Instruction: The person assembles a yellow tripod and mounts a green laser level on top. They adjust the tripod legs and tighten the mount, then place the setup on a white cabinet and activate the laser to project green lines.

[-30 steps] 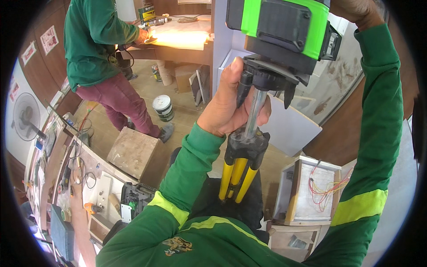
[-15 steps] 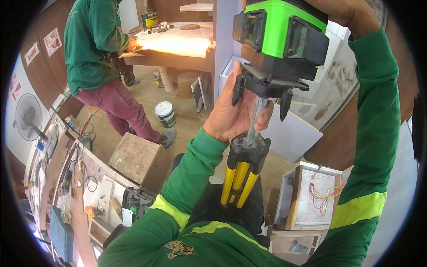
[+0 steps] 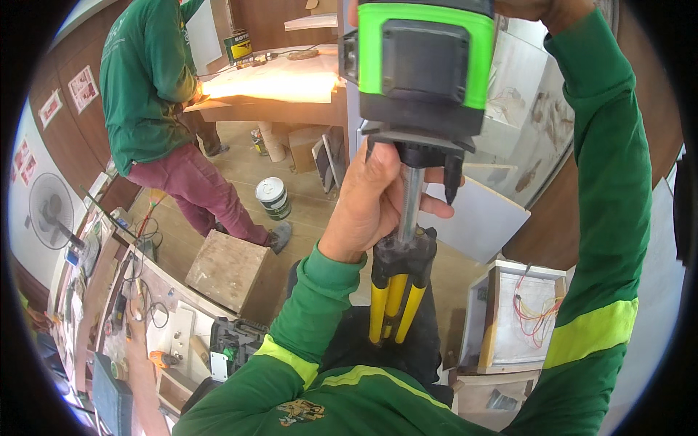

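Amid a cluttered workroom, we look down on a green-and-black laser level (image 3: 427,64) at the upper edge of the view, sitting on the black mount (image 3: 424,154) of a tripod (image 3: 404,251). The left hand (image 3: 368,196) is wrapped around the metal column (image 3: 411,203) just beneath that mount, its fingertips showing past the far side. The right hand (image 3: 542,9) is at the level's top, largely cut off by the frame, and we cannot tell how tightly it is closed. The two hands are apart, one below the level and one above. By our reading, the work is partway along: the level sits on its mount and the column shows bare, while the yellow legs (image 3: 378,311) are folded together, not spread, before the wearer's dark trousers (image 3: 345,345). Whether the level is firmly fastened, we cannot make out. Beyond, we see a co-worker (image 3: 145,109) in green and maroon at a brightly lit bench (image 3: 265,111), a lidded tub (image 3: 273,198), a wooden box (image 3: 227,265) and, at right, a drawer (image 3: 502,327) with coloured wires (image 3: 538,314)
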Demonstrator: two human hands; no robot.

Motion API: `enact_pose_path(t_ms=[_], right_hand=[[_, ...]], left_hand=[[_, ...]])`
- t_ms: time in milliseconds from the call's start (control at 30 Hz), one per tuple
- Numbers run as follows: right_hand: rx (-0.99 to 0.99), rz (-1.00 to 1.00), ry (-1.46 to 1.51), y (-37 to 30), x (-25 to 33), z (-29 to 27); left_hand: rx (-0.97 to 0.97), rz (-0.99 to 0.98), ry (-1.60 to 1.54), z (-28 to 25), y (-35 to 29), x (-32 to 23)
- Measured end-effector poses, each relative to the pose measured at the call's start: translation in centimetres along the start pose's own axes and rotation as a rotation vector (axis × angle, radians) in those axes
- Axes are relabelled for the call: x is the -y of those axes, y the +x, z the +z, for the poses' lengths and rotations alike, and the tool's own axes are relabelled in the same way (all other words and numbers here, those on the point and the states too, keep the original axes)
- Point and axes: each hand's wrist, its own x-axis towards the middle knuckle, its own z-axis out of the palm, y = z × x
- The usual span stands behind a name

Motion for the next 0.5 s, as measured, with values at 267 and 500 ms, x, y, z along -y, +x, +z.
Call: enact_pose_path(t_ms=[267, 500], right_hand=[[-0.009, 0.014, -0.108, -1.0, 1.3, 0.1], [-0.035, 0.011, -0.161, -1.3, 1.9, 0.0]], left_hand=[[0.164, -0.053, -0.249, -1.4, 0.7, -0.6], [0.097, 0.064, -0.369, -1.0, 0.1, 0.6]])
